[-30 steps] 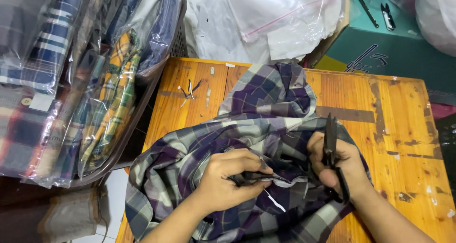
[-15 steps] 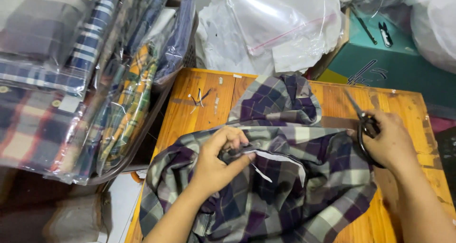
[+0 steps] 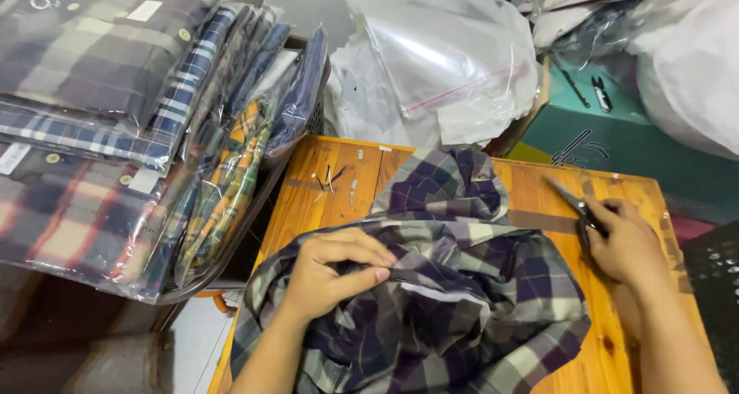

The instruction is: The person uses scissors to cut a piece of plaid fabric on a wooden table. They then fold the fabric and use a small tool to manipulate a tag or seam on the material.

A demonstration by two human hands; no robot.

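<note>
Scissors (image 3: 573, 205) lying blades up-left on table (image 3: 323, 186), gripped in right hand (image 3: 627, 244); left hand (image 3: 335, 274), nearer, pinching plaid shirt (image 3: 462, 286) fold.

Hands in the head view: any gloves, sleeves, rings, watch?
Both are bare. The left hand and its forearm show no glove, sleeve, ring or watch. The right hand is likewise ungloved, with no ring or wristband, and its forearm is uncovered to the frame's edge. No markings visible on either.
</note>
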